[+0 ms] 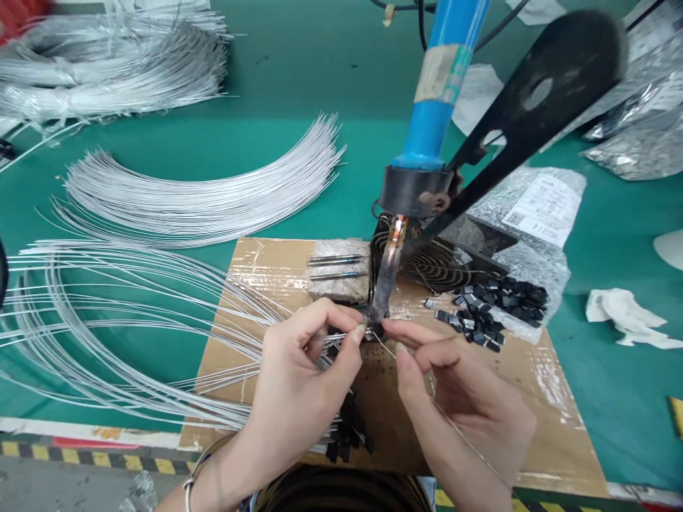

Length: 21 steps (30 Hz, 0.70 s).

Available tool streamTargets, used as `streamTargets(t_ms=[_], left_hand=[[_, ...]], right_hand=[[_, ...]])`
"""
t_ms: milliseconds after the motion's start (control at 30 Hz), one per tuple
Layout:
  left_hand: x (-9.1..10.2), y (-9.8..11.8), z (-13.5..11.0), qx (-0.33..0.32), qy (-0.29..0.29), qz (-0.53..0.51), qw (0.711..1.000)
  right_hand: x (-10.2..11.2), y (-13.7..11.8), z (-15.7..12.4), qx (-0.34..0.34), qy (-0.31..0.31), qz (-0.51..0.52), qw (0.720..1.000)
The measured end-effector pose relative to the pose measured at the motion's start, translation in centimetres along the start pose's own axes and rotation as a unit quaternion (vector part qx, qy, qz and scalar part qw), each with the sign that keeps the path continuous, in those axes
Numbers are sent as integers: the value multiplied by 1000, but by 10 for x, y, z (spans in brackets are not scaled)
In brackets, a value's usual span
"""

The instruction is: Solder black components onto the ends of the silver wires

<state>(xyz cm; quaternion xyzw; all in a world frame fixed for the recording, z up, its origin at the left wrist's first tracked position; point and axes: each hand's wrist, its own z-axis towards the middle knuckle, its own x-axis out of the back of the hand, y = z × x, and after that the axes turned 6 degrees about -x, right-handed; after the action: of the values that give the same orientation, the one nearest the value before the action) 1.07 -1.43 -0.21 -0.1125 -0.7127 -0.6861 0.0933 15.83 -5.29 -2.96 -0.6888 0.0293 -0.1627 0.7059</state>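
My left hand (299,384) pinches the end of a thin white wire (321,337) between thumb and forefinger, right under the hot end of a soldering iron (385,284). The iron has a blue handle and hangs tip-down in a black metal bracket (538,78). Between the fingers of my right hand (464,398) runs a thin strand of solder wire (464,435), its end reaching the iron's tip. The small part at the tip is mostly hidden by my fingertips. Below my left hand lie several wires ending in black connectors (349,430).
A cardboard sheet (555,441) covers the bench front. Loose black connectors (501,302) spill from a plastic bag (555,249) at right. A pad with metal pins (339,288) sits behind my left hand. Bundles of white wire (203,203) and coiled wire (133,71) lie at left.
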Motion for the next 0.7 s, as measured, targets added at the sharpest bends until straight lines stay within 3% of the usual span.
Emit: streamTargets(t_ms=[400, 700], left_hand=[[0, -2, 0, -7, 0, 4, 1000], [0, -2, -1, -4, -3, 12, 1000]], right_hand=[[1, -2, -1, -14, -8, -5, 1000], [-2, 1, 0, 17, 11, 1, 1000]])
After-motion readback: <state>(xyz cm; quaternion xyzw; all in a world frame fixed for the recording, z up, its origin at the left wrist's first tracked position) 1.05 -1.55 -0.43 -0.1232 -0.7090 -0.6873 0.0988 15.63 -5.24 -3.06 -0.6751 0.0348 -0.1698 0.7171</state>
